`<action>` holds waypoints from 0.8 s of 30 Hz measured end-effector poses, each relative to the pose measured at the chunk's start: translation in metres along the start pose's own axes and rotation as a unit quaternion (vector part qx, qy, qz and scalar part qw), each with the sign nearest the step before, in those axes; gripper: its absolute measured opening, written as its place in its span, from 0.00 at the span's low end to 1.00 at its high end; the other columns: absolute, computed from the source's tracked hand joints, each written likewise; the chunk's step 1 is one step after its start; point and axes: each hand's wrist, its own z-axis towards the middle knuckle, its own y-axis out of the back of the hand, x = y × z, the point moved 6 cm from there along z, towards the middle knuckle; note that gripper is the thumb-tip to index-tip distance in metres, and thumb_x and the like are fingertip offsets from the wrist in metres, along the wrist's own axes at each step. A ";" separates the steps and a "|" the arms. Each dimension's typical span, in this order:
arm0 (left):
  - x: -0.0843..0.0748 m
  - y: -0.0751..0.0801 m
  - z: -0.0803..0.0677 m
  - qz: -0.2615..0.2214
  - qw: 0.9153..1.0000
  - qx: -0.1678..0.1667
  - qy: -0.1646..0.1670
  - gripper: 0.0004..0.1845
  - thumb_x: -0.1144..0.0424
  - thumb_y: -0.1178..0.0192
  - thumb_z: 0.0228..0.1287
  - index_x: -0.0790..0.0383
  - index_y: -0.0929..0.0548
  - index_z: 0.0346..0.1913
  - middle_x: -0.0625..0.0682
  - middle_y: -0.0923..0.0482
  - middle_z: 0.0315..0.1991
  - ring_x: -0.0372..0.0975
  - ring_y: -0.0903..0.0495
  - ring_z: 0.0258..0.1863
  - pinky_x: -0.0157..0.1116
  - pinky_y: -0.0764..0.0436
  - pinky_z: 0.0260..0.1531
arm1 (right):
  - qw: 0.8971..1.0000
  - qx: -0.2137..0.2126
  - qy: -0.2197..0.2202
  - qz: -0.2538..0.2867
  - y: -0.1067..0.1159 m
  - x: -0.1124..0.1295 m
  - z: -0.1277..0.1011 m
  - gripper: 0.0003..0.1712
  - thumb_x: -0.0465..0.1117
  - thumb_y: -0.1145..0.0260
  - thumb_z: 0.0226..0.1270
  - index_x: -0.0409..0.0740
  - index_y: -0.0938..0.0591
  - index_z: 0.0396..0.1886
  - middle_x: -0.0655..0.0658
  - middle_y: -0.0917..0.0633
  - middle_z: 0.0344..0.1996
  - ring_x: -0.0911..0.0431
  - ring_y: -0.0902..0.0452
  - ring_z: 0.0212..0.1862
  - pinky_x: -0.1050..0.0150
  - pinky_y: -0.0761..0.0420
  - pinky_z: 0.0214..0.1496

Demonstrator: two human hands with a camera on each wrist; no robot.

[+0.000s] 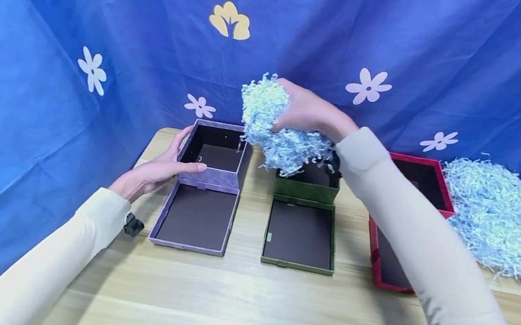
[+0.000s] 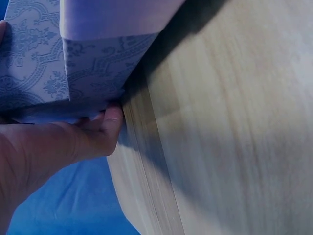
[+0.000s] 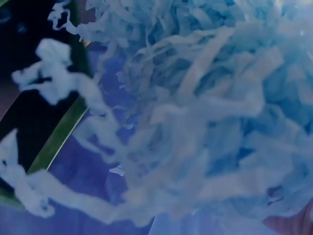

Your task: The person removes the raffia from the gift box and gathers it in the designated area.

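Above the gap between the purple box and the green box, my right hand grips a large clump of light blue shredded paper. Strands hang from the clump over the green box and hide part of its opening; in the right wrist view the shredded paper fills most of the picture. My left hand holds the purple box at its near left corner, the thumb across the front wall and the fingers along the left side. The left wrist view shows the patterned box wall beside the fingers.
Lids lie in front of the boxes: purple, green and red. The red box stands to the right, partly behind my right sleeve. More shredded paper is piled at the far right. A blue curtain hangs behind.
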 end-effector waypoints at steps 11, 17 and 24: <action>-0.001 0.004 -0.002 -0.002 1.000 0.002 0.005 0.64 0.61 0.27 0.73 0.21 0.68 0.87 0.36 0.87 0.85 0.42 0.85 0.83 0.67 0.68 0.78 | 0.999 0.017 -0.042 -0.004 0.039 -0.040 -0.069 0.68 0.36 0.24 0.67 0.58 0.60 0.92 0.49 0.49 0.88 0.48 0.26 0.47 0.51 0.26 0.51; 0.000 0.005 -0.003 0.002 1.000 0.005 0.005 0.64 0.60 0.27 0.74 0.21 0.69 0.86 0.37 0.87 0.85 0.43 0.85 0.83 0.67 0.68 0.78 | 0.998 0.008 -0.055 -0.011 0.060 -0.069 -0.111 0.68 0.34 0.23 0.66 0.55 0.59 0.93 0.40 0.40 0.83 0.47 0.27 0.41 0.53 0.24 0.42; 0.001 0.005 -0.004 -0.001 1.000 -0.002 0.002 0.64 0.60 0.26 0.73 0.23 0.68 0.87 0.38 0.86 0.86 0.42 0.83 0.83 0.66 0.67 0.79 | 0.996 0.006 -0.077 -0.046 0.084 -0.111 -0.168 0.70 0.32 0.23 0.67 0.47 0.63 0.92 0.38 0.55 0.89 0.39 0.31 0.68 0.42 0.23 0.63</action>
